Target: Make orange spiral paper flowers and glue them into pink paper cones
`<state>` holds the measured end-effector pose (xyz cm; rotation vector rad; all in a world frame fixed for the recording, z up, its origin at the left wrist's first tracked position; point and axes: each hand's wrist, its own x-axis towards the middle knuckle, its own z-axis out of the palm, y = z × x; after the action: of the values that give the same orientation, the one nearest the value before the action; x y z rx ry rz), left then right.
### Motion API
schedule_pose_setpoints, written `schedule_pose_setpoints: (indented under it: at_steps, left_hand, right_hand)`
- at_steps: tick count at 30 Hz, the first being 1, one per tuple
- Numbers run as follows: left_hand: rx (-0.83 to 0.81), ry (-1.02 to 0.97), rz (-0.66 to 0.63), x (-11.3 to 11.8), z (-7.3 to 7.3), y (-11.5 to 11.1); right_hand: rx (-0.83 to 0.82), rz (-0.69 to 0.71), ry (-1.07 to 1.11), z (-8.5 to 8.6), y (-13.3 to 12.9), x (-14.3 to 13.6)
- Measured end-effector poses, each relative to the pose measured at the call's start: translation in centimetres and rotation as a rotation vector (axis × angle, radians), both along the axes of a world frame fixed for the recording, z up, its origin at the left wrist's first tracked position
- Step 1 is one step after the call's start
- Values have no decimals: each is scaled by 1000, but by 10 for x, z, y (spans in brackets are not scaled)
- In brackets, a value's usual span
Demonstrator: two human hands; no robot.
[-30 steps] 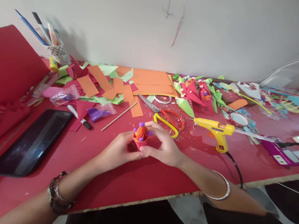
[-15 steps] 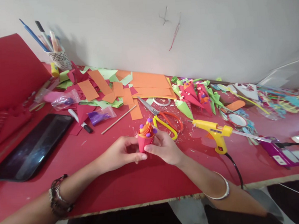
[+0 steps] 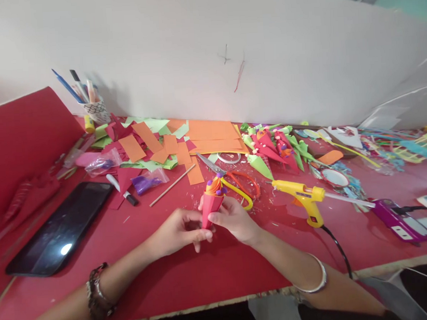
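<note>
Your right hand (image 3: 241, 221) pinched the red paper cone (image 3: 211, 211) between thumb and fingers, just above the near part of the table (image 3: 170, 283). You gripped its side below the mouth, probably to avoid crushing what filled it. Your left hand (image 3: 180, 232) was half curled by the narrow tip, perhaps to steady it; I could not tell whether its fingers pressed on the paper. The cone stood mouth up, leaning slightly, and held an orange paper swirl (image 3: 214, 185) with small purple balls (image 3: 224, 190) around it.

Just beyond lay the scissors (image 3: 248, 203), spread open. The glue gun (image 3: 302, 195) lay to the right with its handle toward you, seemingly for easy reach. Farther back, more cones (image 3: 270, 149) were heaped together, some filled.

On the left, a clear plastic bag (image 3: 161, 175) held purple bits. Against the wall, a patterned cup (image 3: 96, 111) kept pens (image 3: 67, 87) upright.
</note>
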<state>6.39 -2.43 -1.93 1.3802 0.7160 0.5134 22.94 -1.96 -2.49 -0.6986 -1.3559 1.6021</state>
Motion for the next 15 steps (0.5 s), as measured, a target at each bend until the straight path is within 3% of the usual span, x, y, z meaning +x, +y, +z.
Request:
schedule_pose_setpoints:
  at_steps: [3,8,15]
  left_hand:
    - [-23,4,-22,0,-1,0]
    - [-24,31,58,1,-6,1]
    - [49,151,50,-5,-3,3]
  right_hand:
    - [-8,-65,30,-2,1,0]
    - [4,67,-29,2,2,-2]
    - [-42,53,-116,6,4,-2]
